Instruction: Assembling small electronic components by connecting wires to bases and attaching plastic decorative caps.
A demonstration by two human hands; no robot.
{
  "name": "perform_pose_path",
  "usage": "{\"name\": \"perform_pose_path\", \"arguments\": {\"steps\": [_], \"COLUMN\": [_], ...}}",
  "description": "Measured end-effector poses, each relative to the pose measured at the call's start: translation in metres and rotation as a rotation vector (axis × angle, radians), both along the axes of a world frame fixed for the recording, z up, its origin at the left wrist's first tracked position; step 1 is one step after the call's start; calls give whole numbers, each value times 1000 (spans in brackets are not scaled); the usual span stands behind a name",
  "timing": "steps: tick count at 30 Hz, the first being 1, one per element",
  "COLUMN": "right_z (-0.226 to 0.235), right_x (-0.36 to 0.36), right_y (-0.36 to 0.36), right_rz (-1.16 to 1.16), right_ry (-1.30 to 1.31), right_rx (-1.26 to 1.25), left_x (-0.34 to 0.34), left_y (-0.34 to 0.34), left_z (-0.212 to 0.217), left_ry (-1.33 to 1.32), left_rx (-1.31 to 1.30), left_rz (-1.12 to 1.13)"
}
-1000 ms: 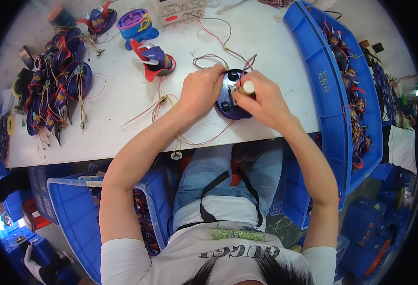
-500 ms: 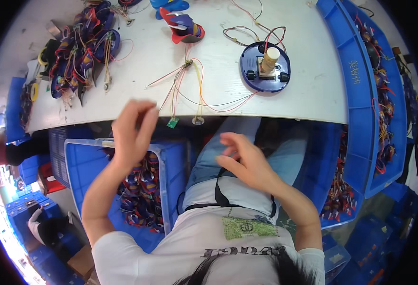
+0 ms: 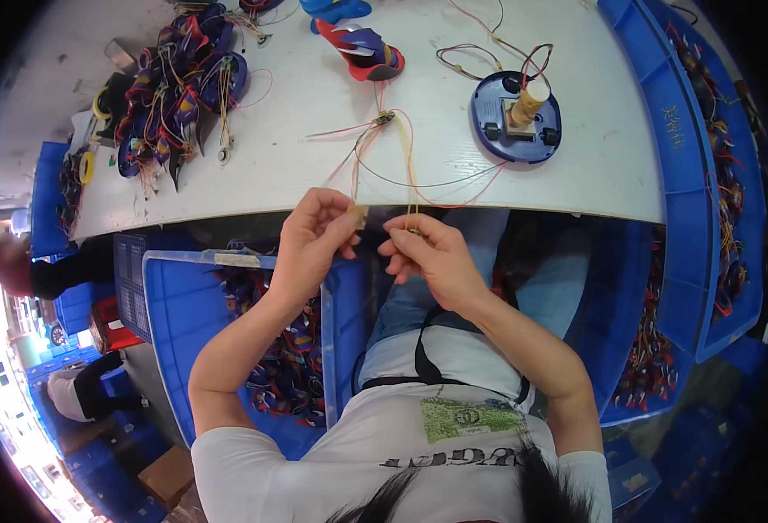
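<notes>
Left hand [image 3: 307, 242] pinches a small board [image 3: 361, 216], right hand [image 3: 440, 260] pinches the yellow wires' [image 3: 411, 166] lower end, tips closed, both at the table's [image 3: 593, 187] near edge. Risk: pulling too hard could snap joints at the wire junction [image 3: 385, 117] or tug the purple base [image 3: 492, 144], far right. Half a second ago both hands were empty, wire ends dangling.

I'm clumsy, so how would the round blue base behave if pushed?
The round blue base would probably slide, not roll: its black wheels face up. The tan cylinder standing on it might topple. The curving dark wire looks floppy and may trail.
</notes>
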State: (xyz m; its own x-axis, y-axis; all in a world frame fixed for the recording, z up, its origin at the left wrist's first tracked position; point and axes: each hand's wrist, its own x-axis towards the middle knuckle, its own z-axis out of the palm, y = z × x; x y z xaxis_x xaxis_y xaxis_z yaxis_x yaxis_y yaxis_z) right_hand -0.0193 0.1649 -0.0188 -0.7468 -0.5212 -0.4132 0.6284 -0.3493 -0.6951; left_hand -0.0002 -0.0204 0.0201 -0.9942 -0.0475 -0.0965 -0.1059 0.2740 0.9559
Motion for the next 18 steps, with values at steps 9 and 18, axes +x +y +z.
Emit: {"name": "perform_pose_path", "arguments": {"steps": [9, 18], "right_z": [16, 14], "right_x": [-8, -7], "right_y": [4, 12], "right_rz": [-62, -82], "right_ry": [257, 395], "right_rx": [133, 260], "left_x": [-3, -7], "left_y": [27, 33], "left_z": [6, 17], "left_ry": [-212, -211], "left_rx": [472, 207], "left_rz": [-21, -109]}}
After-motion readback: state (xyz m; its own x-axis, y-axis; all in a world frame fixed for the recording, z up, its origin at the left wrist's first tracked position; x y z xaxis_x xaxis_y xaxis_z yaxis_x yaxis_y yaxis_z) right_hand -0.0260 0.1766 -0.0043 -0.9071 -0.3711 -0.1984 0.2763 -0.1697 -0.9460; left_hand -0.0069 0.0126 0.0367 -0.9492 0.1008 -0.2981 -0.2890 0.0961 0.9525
